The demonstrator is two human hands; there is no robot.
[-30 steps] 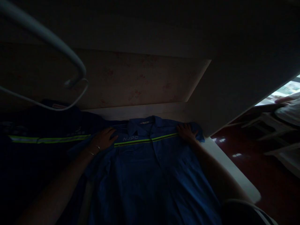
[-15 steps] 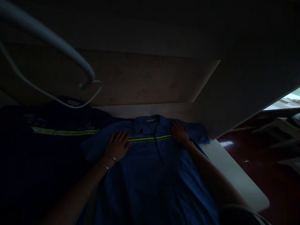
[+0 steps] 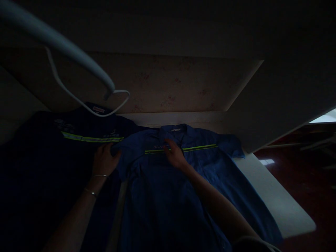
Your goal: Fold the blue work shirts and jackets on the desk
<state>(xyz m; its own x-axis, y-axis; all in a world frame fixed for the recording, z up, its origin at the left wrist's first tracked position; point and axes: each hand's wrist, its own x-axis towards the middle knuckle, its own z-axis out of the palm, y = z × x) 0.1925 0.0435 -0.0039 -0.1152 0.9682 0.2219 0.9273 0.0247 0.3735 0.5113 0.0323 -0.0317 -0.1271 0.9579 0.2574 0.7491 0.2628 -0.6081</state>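
Observation:
A blue short-sleeved work shirt point(image 3: 168, 196) lies spread face up, its collar toward the wall and a yellow-green stripe across the chest. My right hand point(image 3: 175, 155) is over its front just below the collar, fingers apart and holding nothing. To its left lies a darker navy work shirt point(image 3: 70, 168) with a similar stripe and white lettering. My left hand point(image 3: 105, 160), with two thin bracelets at the wrist, is at the navy shirt's stripe, beside the blue shirt's left-lying sleeve. Its thumb is spread from the fingers, and no cloth shows pinched in it.
A pale bench or table top point(image 3: 283, 201) carries the shirts, with its rounded corner at the right. A flower-patterned panel point(image 3: 170, 84) stands behind. A white hanger-like bar with a cord point(image 3: 86, 63) hangs close at upper left. Reddish floor point(image 3: 291, 175) shows at right.
My right hand has moved left from the shirt's right shoulder to below the collar. My left hand has shifted left off the blue chest toward the navy shirt. The view has shifted slightly.

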